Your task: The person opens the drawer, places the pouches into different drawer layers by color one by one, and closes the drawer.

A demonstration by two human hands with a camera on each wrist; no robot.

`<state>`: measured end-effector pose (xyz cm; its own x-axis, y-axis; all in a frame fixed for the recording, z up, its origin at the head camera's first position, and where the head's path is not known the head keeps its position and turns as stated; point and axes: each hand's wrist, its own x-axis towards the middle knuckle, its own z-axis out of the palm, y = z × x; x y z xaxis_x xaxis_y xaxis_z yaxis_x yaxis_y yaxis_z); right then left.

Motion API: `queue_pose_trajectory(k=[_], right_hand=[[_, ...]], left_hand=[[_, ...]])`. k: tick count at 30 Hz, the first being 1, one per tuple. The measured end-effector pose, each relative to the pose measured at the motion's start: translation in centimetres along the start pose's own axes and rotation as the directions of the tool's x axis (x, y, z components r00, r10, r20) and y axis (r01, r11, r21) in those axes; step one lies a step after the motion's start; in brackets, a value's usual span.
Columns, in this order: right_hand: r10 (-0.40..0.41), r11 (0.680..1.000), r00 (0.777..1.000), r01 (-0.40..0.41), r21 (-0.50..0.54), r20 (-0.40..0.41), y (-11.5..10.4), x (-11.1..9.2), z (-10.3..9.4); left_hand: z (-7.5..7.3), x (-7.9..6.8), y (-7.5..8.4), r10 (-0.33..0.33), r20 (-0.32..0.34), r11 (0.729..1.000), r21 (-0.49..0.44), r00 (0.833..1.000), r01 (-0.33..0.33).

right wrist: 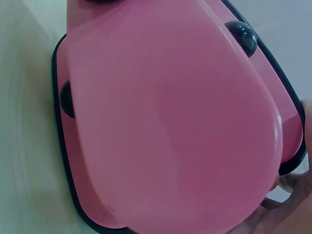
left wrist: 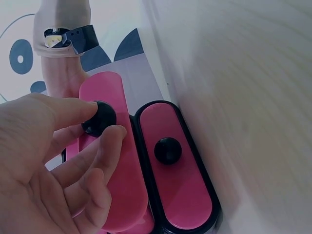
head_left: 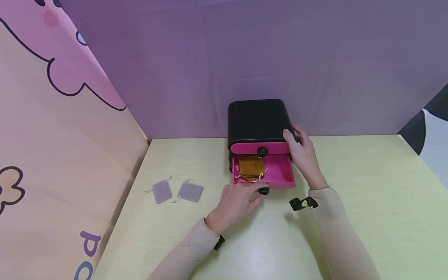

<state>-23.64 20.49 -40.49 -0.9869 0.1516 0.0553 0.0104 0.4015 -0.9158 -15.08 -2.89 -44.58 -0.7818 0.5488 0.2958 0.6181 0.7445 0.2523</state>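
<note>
A black desktop drawer box (head_left: 259, 118) with pink drawers stands against the back wall. Its middle drawer (head_left: 281, 175) is pulled out, and brown drawstring pouches (head_left: 251, 168) lie in its left part. My left hand (head_left: 236, 204) pinches that drawer's black knob (left wrist: 100, 118) between thumb and fingers. With the thumb at the top edge and fingers along the right side, my right hand (head_left: 306, 159) grips the drawer box. Below the pulled-out drawer, the bottom drawer (left wrist: 183, 195) is closed. To the left, two lavender drawstring pouches, one (head_left: 162, 191) beside the other (head_left: 190, 192), lie flat.
The pale wood-grain table (head_left: 367, 202) carries everything. A purple cloth wall (head_left: 175, 77) rises behind it, and a printed panel (head_left: 87, 155) stands along its left edge. Black bands with small devices (head_left: 303, 203) sit at both wrists.
</note>
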Motion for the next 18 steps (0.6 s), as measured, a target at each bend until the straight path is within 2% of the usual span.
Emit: queue_pose_trajectory(k=[18], right_hand=[[-0.003, 1.0, 1.0, 0.003, 0.004, 0.011, 0.15, -0.04, -0.09]], left_hand=[[-0.24, 0.31, 0.09, -0.017, -0.012, 0.999, -0.041, 1.0, 0.016]])
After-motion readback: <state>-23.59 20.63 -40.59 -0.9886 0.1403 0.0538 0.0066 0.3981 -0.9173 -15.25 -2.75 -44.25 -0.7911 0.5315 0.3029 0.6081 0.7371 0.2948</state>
